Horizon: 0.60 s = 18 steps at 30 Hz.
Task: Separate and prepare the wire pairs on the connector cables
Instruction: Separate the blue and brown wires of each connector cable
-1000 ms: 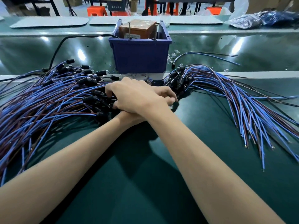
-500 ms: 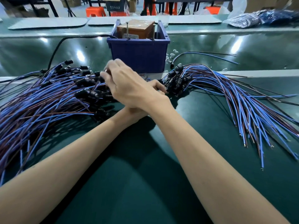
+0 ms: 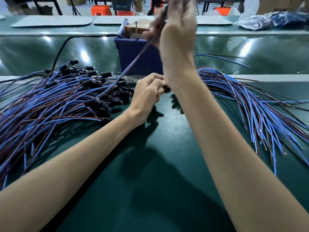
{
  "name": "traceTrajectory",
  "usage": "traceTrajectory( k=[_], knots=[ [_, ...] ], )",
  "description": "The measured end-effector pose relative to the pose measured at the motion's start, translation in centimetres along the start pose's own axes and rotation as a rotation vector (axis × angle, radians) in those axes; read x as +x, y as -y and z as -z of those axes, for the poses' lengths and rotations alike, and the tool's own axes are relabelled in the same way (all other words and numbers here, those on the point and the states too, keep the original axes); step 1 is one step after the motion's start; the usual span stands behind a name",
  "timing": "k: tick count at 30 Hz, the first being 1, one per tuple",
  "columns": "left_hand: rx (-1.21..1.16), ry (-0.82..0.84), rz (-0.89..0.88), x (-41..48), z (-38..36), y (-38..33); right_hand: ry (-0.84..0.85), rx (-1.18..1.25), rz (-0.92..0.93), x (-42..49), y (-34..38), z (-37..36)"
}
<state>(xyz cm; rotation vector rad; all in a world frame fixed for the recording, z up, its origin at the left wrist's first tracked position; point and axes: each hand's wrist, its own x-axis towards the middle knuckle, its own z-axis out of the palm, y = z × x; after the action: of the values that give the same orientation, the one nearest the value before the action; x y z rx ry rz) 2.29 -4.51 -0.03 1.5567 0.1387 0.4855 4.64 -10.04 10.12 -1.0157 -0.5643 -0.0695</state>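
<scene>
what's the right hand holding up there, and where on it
The right hand pinches one blue-brown cable near its upper end; the exact spot is blurred. The rest trails down into the left pile.

The cable [image 3: 133, 64] pinched in the right hand [image 3: 177, 22] had smooth blue and brown plastic insulation with a dull sheen. Below that grip, the heaped connectors [image 3: 98, 104] looked like black moulded plastic, slightly glossy. The green table mat [image 3: 150, 164] was matt and smooth, the raised strip [image 3: 33, 52] beyond it glossy. Behind the grip stood a matt blue plastic bin [image 3: 133, 54] holding a brown cardboard box [image 3: 138, 25].
</scene>
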Motion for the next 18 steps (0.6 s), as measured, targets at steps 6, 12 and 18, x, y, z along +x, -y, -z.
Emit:
traceTrajectory(
  k=[6,12,18],
  knots=[
    [-0.172,0.067,-0.04,-0.3,0.7,-0.4,-0.164,-0.082,-0.025,2.2,2.2,3.7],
    [-0.23,0.061,-0.023,-0.4,0.9,-0.5,-0.061,-0.799,-0.067,2.9,1.6,5.9],
    [-0.224,-0.072,0.035,-0.2,0.5,-0.4,-0.226,-1.175,-0.011,3.2,1.0,7.5]
  ],
)
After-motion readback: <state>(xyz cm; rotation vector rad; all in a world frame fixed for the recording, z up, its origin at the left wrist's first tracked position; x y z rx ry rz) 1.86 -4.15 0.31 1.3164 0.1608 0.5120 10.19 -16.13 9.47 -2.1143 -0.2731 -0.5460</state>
